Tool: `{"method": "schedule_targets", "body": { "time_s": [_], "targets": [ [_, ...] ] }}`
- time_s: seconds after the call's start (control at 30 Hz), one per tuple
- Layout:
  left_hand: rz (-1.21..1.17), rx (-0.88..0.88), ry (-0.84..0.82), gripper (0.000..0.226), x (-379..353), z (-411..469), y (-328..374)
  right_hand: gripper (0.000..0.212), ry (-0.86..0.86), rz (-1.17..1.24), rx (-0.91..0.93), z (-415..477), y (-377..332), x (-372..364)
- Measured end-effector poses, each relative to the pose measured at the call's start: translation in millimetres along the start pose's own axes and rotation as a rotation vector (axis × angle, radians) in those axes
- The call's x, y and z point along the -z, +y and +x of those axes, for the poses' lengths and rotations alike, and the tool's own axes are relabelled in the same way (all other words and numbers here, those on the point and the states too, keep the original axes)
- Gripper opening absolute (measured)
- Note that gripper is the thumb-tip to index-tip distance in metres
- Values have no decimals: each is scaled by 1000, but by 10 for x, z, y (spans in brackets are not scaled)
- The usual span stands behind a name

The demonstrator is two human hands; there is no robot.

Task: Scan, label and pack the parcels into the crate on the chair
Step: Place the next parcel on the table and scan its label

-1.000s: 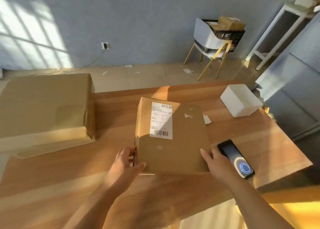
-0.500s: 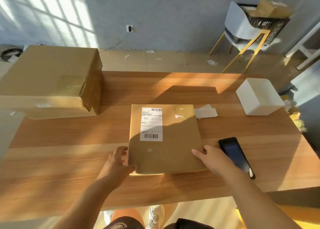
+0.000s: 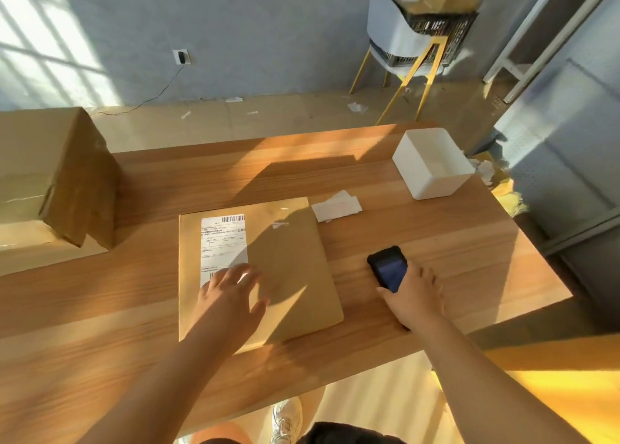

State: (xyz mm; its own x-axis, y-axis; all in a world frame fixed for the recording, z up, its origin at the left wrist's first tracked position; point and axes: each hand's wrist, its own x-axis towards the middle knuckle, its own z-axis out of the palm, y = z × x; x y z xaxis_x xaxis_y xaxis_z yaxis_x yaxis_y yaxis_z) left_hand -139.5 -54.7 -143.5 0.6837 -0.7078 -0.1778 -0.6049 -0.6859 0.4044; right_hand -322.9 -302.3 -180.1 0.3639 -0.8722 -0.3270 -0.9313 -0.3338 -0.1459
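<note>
While my L fingers [image 3: 235, 274] rest spread on parcel [image 3: 292, 262], R fingers [image 3: 427, 277] grip phone [image 3: 389, 267]: scan step; next, aim at label [image 3: 223, 239].

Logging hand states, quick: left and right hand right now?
Left hand: open, fingers spread over the parcel.
Right hand: on the phone; grip cannot be told.

Flat cardboard parcel [image 3: 261, 269] lies centre frame on wooden surface [image 3: 134, 292], white shipping label [image 3: 223, 242] up. Left hand [image 3: 231, 296], fingers spread and blurred, over label's lower end. Right hand [image 3: 416, 296] covers near end of dark phone [image 3: 389, 269], right of parcel; grip unclear. Paper slips [image 3: 337, 207] beside parcel's far corner. Black crate [image 3: 443, 31] with boxes on chair [image 3: 396, 41], upper right.
</note>
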Motion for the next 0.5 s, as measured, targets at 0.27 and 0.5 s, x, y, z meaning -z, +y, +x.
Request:
{"method": "schedule_targets", "body": {
  "time_s": [0.27,0.5],
  "targets": [
    [51,-23,54,42,-86,-4,-26,120,-127,-32,-109,97,132,-229],
    [-2,-36,26,39,-73,-2,-90,91,-183,218,-188,163,32,-188]
  ]
}}
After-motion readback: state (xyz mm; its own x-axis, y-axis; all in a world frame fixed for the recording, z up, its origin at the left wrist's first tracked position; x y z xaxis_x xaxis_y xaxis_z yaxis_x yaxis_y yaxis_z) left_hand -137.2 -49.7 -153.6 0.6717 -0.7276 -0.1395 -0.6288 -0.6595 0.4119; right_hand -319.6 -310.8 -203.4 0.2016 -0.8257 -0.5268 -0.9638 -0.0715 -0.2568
